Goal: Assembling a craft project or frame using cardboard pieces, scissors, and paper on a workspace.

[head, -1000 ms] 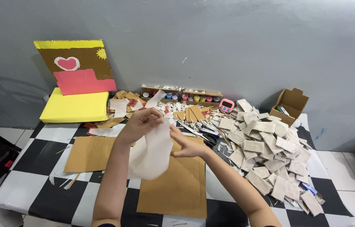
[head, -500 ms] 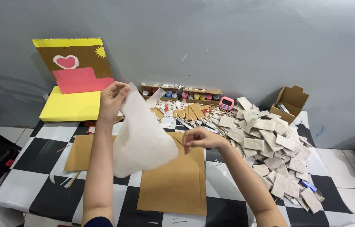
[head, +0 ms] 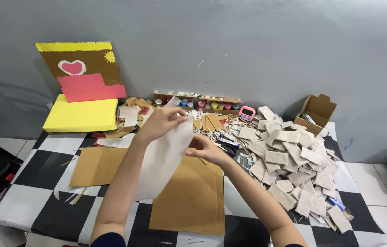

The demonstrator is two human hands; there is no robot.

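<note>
While both hands pinch a white sheet, an open brown box stands at the surface's far right corner.

Your left hand pinches the top edge of a white paper sheet, which hangs down over your forearm, while your right hand grips the sheet's right edge lower down. Beneath them a brown cardboard sheet lies flat on the checkered table, with a second cardboard piece to its left. A heap of cardboard tiles covers the table's right side. A yellow box sits at the back left, a painted board leaning above it.
</note>
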